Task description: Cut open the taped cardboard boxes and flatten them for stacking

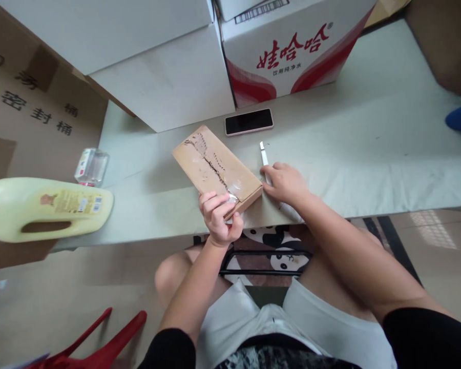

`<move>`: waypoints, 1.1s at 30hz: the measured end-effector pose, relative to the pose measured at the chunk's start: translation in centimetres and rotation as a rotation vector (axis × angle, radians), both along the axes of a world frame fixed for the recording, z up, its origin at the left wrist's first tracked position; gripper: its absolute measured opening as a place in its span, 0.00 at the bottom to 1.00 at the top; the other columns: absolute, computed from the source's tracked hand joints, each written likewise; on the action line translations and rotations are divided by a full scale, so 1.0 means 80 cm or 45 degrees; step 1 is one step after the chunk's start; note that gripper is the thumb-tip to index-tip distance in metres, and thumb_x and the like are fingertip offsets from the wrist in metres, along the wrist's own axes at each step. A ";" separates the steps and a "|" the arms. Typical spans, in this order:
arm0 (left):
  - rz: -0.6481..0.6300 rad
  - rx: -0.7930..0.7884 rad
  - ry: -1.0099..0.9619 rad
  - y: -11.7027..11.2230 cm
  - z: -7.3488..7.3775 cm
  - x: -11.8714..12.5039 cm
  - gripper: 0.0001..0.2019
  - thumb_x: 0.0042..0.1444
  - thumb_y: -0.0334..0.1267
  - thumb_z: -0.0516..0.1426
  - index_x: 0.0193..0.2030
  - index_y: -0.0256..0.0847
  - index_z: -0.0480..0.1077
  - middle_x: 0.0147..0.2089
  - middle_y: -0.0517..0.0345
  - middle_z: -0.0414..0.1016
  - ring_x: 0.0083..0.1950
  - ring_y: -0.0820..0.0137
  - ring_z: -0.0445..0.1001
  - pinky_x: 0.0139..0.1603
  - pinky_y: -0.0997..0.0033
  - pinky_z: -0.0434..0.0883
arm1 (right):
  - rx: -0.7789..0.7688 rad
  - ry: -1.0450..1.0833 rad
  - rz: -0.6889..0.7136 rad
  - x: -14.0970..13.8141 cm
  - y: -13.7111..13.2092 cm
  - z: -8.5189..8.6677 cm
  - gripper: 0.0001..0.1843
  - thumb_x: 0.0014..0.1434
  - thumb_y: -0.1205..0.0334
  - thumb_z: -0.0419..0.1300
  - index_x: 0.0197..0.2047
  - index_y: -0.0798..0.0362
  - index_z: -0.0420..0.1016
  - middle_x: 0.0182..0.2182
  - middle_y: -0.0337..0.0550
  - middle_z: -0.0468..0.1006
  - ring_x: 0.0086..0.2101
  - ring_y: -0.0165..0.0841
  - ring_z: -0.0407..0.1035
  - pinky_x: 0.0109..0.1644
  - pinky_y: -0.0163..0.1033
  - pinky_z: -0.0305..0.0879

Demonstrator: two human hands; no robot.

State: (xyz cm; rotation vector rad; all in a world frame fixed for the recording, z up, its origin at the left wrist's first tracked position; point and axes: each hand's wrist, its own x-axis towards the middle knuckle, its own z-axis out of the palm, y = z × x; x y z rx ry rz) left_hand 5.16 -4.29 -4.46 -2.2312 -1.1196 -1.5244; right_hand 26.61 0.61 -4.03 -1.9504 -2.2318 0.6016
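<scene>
A small brown cardboard box [223, 164] is tilted up off the table near its front edge. Along its top runs a torn, ragged seam, with shiny clear tape at the near end. My left hand [221, 218] is closed on the box's near corner, fingers on top and thumb at the side. To the right of the box, my right hand [286, 183] is closed around the handle of a white box cutter [265, 154]. The cutter lies low over the cloth, its blade end pointing away from me. The lower handle is hidden by my fingers.
A phone [249, 122] lies behind the box. White cartons [169, 77] and a red-and-white carton [288, 61] stand at the back. On the left are a clear plastic container [92, 166], a yellow jug [49, 207] and a large cardboard box [42, 102].
</scene>
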 end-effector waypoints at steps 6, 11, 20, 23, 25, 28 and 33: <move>-0.002 0.051 0.046 0.004 -0.002 -0.004 0.12 0.52 0.35 0.56 0.44 0.46 0.65 0.41 0.53 0.71 0.51 0.59 0.70 0.54 0.51 0.70 | 0.000 0.085 0.091 0.004 0.003 -0.001 0.17 0.58 0.54 0.59 0.49 0.51 0.75 0.41 0.50 0.80 0.40 0.42 0.70 0.40 0.42 0.58; -0.013 0.074 -0.005 0.007 -0.004 0.001 0.12 0.51 0.35 0.56 0.44 0.47 0.65 0.41 0.53 0.72 0.50 0.59 0.71 0.53 0.51 0.70 | 0.160 0.520 -0.157 0.008 -0.004 0.004 0.16 0.54 0.60 0.56 0.46 0.51 0.75 0.31 0.42 0.77 0.29 0.34 0.65 0.33 0.39 0.56; 0.045 0.025 0.041 0.000 -0.001 0.001 0.14 0.51 0.36 0.58 0.45 0.49 0.64 0.41 0.55 0.73 0.51 0.60 0.72 0.54 0.52 0.72 | 0.766 1.052 0.306 0.016 -0.065 0.058 0.17 0.60 0.55 0.63 0.51 0.48 0.72 0.32 0.40 0.73 0.28 0.32 0.67 0.30 0.39 0.63; 0.055 -0.019 0.061 -0.002 -0.002 0.000 0.15 0.51 0.36 0.59 0.46 0.49 0.64 0.42 0.56 0.73 0.52 0.61 0.72 0.55 0.52 0.72 | 0.960 1.055 0.386 0.007 -0.083 0.070 0.08 0.62 0.59 0.64 0.43 0.48 0.70 0.25 0.34 0.67 0.23 0.28 0.63 0.25 0.36 0.60; 0.040 -0.033 0.048 -0.003 -0.003 0.001 0.15 0.51 0.35 0.58 0.46 0.50 0.64 0.42 0.56 0.72 0.53 0.61 0.72 0.55 0.52 0.72 | 1.000 1.054 0.440 -0.001 -0.092 0.077 0.02 0.67 0.61 0.58 0.40 0.47 0.69 0.22 0.33 0.65 0.21 0.28 0.62 0.25 0.36 0.60; 0.022 -0.010 0.005 -0.004 -0.004 0.004 0.15 0.51 0.34 0.58 0.46 0.49 0.64 0.43 0.56 0.70 0.53 0.61 0.71 0.56 0.53 0.71 | 0.906 0.888 0.482 -0.008 -0.103 0.088 0.05 0.67 0.63 0.55 0.45 0.47 0.70 0.22 0.35 0.71 0.21 0.29 0.65 0.26 0.37 0.64; 0.026 0.005 -0.032 -0.003 -0.007 0.009 0.17 0.49 0.34 0.59 0.47 0.50 0.63 0.44 0.56 0.70 0.52 0.60 0.70 0.55 0.52 0.70 | 0.737 0.740 0.400 -0.003 -0.110 0.099 0.10 0.64 0.66 0.57 0.49 0.48 0.72 0.24 0.36 0.79 0.23 0.29 0.73 0.28 0.35 0.69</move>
